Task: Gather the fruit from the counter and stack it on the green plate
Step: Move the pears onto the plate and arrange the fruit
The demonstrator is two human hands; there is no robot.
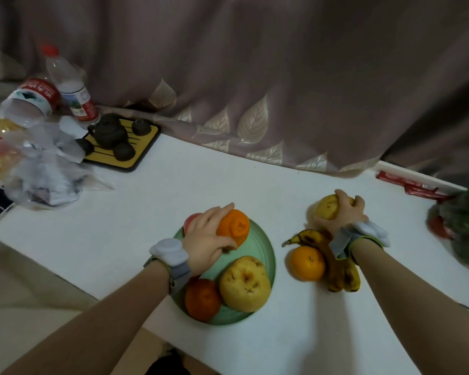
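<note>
An orange (233, 226) is gripped by the left hand (210, 235), the fingers curled over its top and the thumb tucked under its near side, above the far part of the green plate (266, 249). Just behind that hand a pinkish fruit (191, 221) is partly hidden at the plate's far rim. On the near half of the plate a spotted yellow pear (245, 284) is seen touching a darker orange (202, 299).

A second yellow pear (326, 209) is clasped from above by the right hand (343, 213), fingers wrapped round it, on the white counter (157, 212) to the right of the plate. Near that wrist a bruised bunch of bananas (339, 262) is laid on the counter, with another orange (306, 263) touching its left side.

A grey strap with a white pad is worn on each wrist.

At the far left, two clear bottles with red-and-white labels (77, 100) are found; their print is too blurred to be read. Beside them a dark teapot (109, 131) and small cups are set on a yellow tray (146, 143), next to crumpled plastic bags (42, 169). Red packets (409, 185) are laid by the far right edge, their lettering illegible. A leaf-patterned curtain (255, 77) is draped behind.
</note>
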